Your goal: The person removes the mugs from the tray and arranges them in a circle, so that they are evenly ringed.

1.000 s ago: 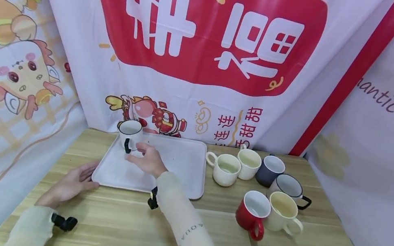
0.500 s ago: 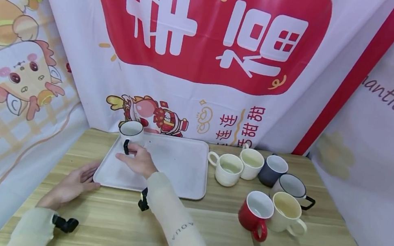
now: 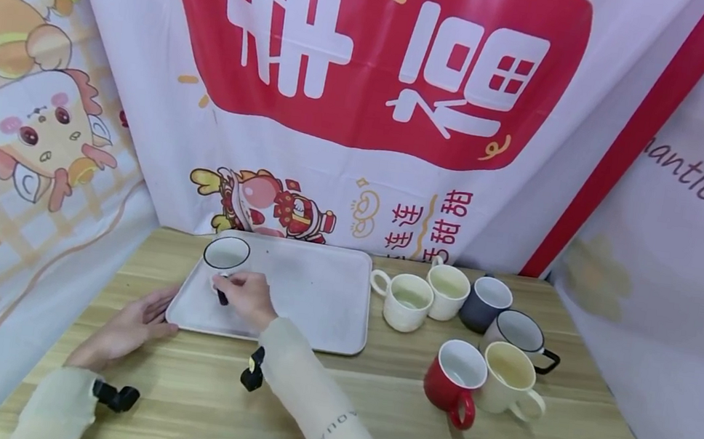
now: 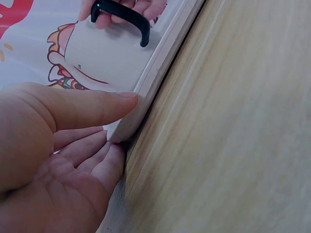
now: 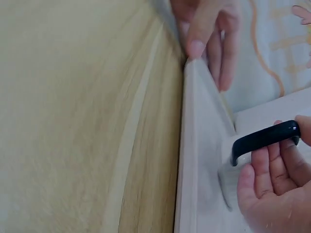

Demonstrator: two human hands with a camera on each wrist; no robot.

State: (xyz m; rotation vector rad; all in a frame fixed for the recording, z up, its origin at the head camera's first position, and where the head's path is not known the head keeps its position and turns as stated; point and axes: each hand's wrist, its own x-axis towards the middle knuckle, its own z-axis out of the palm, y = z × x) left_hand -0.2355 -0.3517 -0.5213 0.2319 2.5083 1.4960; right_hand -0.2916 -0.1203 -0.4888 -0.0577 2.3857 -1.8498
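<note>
A white mug [image 3: 227, 253] with a black rim and black handle [image 5: 266, 137] stands over the left part of the white rectangular tray [image 3: 315, 303]. My right hand [image 3: 246, 297] holds this mug by its handle, fingers and thumb at the loop; the hand hides part of the mug's side. At the tray's front left corner rests my left hand [image 3: 130, 331]. In the left wrist view its thumb [image 4: 97, 108] lies along the front rim, and its nearly straight fingers touch the side of the corner.
Right of the tray several mugs stand in a group: a cream mug [image 3: 407, 303], another cream one [image 3: 447, 293], a dark grey mug [image 3: 478, 316], a white black-rimmed mug [image 3: 516, 331], a pale yellow mug [image 3: 507, 378] and a red mug [image 3: 447, 385]. Behind hangs a printed cloth [image 3: 329, 187].
My right hand has moved left onto the mug's handle and taken hold. The mug has shifted toward me, away from the tray's back edge. My left hand stays at the corner.
</note>
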